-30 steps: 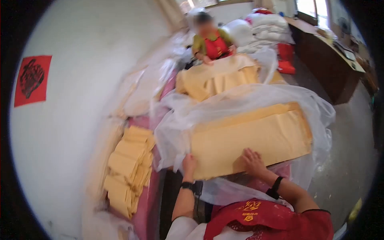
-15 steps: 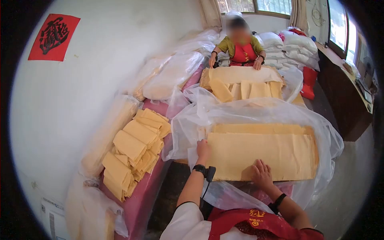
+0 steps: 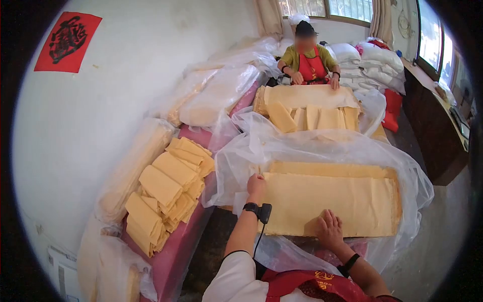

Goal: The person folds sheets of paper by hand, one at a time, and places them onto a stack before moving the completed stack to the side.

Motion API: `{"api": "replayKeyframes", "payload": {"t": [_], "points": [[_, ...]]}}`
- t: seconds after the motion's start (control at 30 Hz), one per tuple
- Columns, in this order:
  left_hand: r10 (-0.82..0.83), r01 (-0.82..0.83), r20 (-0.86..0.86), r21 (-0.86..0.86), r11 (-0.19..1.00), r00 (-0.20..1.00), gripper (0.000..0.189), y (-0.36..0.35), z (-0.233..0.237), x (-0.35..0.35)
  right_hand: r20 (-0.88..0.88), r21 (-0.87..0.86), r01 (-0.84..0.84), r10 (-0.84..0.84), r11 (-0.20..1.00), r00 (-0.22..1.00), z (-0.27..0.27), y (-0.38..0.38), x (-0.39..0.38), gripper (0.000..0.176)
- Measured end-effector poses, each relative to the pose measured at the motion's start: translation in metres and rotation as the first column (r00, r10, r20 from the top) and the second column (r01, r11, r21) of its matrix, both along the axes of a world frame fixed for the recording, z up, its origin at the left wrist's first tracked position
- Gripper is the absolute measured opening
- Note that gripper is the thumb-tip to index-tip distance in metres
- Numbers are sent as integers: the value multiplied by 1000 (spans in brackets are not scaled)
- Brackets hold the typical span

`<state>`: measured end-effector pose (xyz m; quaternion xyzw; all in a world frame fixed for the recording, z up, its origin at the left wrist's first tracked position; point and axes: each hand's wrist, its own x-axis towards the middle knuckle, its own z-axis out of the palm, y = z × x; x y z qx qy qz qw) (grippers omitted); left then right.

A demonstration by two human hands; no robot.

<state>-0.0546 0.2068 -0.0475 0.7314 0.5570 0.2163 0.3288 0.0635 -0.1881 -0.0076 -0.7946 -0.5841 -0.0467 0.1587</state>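
Note:
A wide, thin tan sheet (image 3: 322, 201) lies on top of a stack of similar sheets (image 3: 327, 169), whose far part shows behind it. At the sheet's left edge is my left hand (image 3: 255, 187), its fingers closed on the far left corner. My right hand (image 3: 329, 227) rests flat on the sheet near its front edge, fingers stretched out, holding nothing. Crumpled clear plastic film (image 3: 231, 163) lies around and under the stack.
To the left, folded tan sheets (image 3: 163, 178) are piled on a pink surface (image 3: 166, 264), beside plastic-wrapped bundles (image 3: 133, 168). Across from me a person (image 3: 309, 63) in a red apron stands behind another stack (image 3: 312, 95). White sacks (image 3: 380, 63) and a dark counter (image 3: 435, 133) are beyond.
My view has shifted slightly. My hands keep nearly the same places on the sheet. The other person's hand at the left has moved inward from their stack's corner, and their head is raised.

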Motion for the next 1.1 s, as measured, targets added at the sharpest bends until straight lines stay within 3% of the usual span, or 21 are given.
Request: {"api": "replayKeyframes", "payload": {"t": [0.03,0.1,0.2,0.33,0.4,0.53,0.6,0.7,0.83,0.9,1.1], "points": [[-5,5,-5,-6,1000,1000,10,-7,10,1,2,15,-9,9,1000,1000,2,-1,0,54],[3,27,-120,250,968,993,2,-23,31,3,-3,24,-11,11,1000,1000,4,-2,-1,55],[-51,109,-157,383,917,986,3,-32,40,-1,28,24,-14,13,1000,1000,6,0,-2,56],[-75,102,-90,354,930,993,12,-34,45,-1,-6,11,-9,9,1000,1000,7,0,-1,56],[-157,208,-154,414,886,976,22,-33,48,-1,-10,13,-6,7,1000,1000,5,0,0,56],[-137,250,-258,477,843,956,22,-33,50,0,-11,8,-5,5,1000,1000,4,-3,0,56],[-215,344,-274,639,688,937,17,-36,50,-3,-21,0,-3,3,1000,1000,6,-2,-1,56],[-267,430,-337,689,584,903,14,-39,50,-4,-29,7,3,-3,1000,1000,3,-2,0,56],[-249,496,-443,626,602,861,17,-30,48,0,47,35,3,-5,999,999,-13,0,5,56],[-189,291,-257,453,843,948,20,-28,48,2,71,38,6,-8,999,997,-11,-1,4,55],[-364,430,-258,284,857,895,22,-19,48,-12,-25,13,-13,13,1000,1000,29,16,6,45]]}}
